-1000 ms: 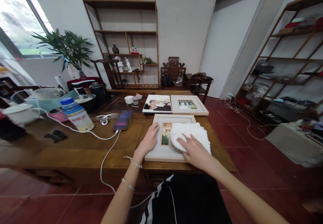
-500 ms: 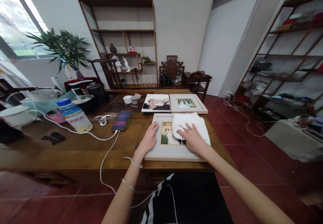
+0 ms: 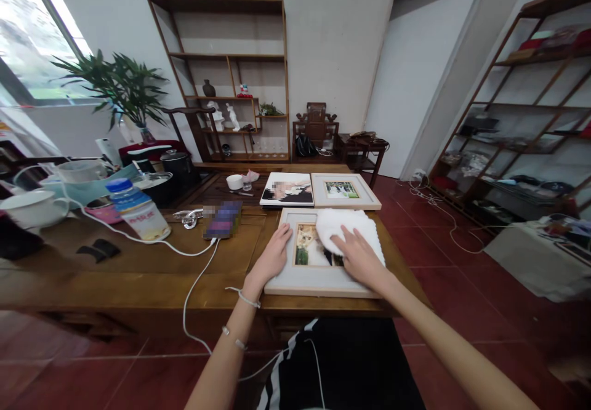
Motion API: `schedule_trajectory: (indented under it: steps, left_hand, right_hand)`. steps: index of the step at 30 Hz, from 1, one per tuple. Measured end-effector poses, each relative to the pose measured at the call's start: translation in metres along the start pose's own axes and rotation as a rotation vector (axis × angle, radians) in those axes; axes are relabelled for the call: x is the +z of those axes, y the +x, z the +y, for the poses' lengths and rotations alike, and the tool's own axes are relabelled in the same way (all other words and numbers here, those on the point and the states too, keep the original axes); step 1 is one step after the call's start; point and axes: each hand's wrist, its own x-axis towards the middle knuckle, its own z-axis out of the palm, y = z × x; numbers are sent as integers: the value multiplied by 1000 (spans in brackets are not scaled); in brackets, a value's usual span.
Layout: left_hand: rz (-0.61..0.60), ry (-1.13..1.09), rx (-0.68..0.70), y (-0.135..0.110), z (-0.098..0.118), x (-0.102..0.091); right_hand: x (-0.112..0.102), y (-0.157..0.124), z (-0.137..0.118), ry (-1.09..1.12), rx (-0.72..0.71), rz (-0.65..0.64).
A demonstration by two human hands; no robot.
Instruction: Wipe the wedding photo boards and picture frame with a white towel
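Note:
A light wooden picture frame [image 3: 308,277] lies flat at the near edge of the wooden table [image 3: 138,274]. My left hand [image 3: 273,256] rests flat on the frame's left border, fingers stretched out. My right hand [image 3: 359,256] presses a folded white cloth [image 3: 347,225] onto the frame's glass, fingers spread over the cloth. The photo under the glass shows to the left of the cloth.
Two more framed pictures [image 3: 287,189] [image 3: 344,190] lie behind it. A phone [image 3: 223,220] with a white cable [image 3: 194,287], a water bottle [image 3: 135,210], cups and pots stand at the left. Shelves line the back wall and the right side.
My right hand slid the cloth from the frame's lower middle up toward its upper right, uncovering more of the photo. My left hand stayed put.

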Motion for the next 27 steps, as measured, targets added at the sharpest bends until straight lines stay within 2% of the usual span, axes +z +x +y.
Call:
schedule_trajectory:
  steps: [3, 5, 7, 11, 17, 20, 23, 27]
  left_hand:
    - [9, 0, 14, 0, -1, 0]
    - [23, 3, 2, 0, -1, 1]
    - [35, 6, -16, -1, -1, 2]
    - [60, 3, -36, 0, 2, 4]
    - [71, 11, -27, -1, 5, 4]
    - [64, 7, -34, -3, 6, 2]
    - [45, -8, -38, -4, 7, 1]
    - [30, 6, -41, -5, 11, -3]
  right_hand:
    - [8, 37, 22, -73, 78, 94]
    - [10, 52, 28, -111, 70, 90]
    - [10, 54, 28, -133, 18, 58]
    - [2, 25, 7, -114, -61, -25]
    - [-34, -49, -53, 4, -24, -176]
    - [-44, -61, -66, 65, -48, -201]
    - [-37, -47, -53, 73, -36, -155]
    - [-15, -8, -10, 21, 20, -36]
